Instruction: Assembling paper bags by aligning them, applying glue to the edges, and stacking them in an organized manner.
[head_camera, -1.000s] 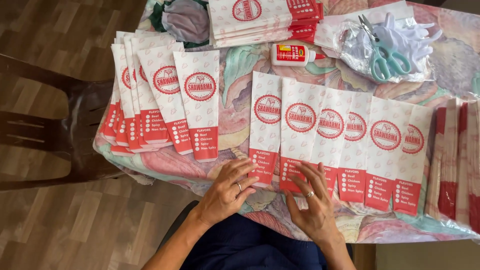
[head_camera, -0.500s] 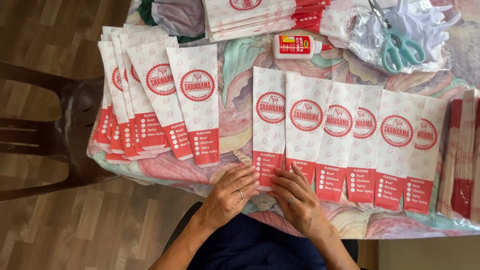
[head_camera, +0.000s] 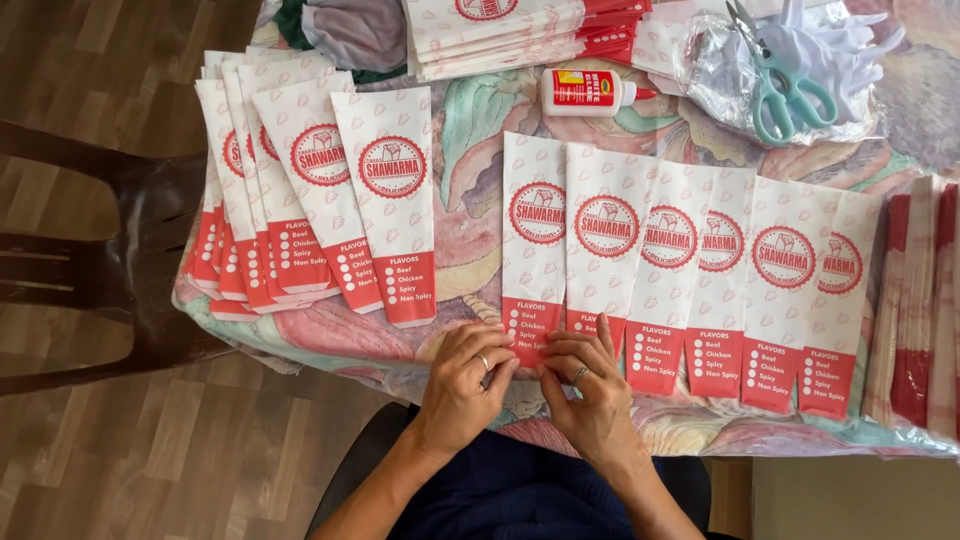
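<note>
- The left hand (head_camera: 468, 378) and the right hand (head_camera: 592, 385) sit close together at the near edge of the table (head_camera: 470, 215), fingertips almost meeting.
- Both hands pinch the red bottom edge of the leftmost paper bag (head_camera: 533, 245) in a row; each hand wears a ring.
- That bag lies flat, running straight away from the fingers, white with a red round stamp.
- To the right of the right hand, the row of bags (head_camera: 745, 285) fans out, each one overlapping the next.
- Up and to the left of the left hand lies a fanned pile of bags (head_camera: 320, 200), well apart from the pinched bag.
- Beyond the hands, a glue bottle (head_camera: 590, 92) lies on its side.
- Farther off to the right, scissors (head_camera: 785, 85) rest on a clear plastic wrap (head_camera: 720, 70).
- A stack of bags (head_camera: 510, 30) lies at the far edge.
- A dark chair (head_camera: 100, 270) stands left of the left hand.
</note>
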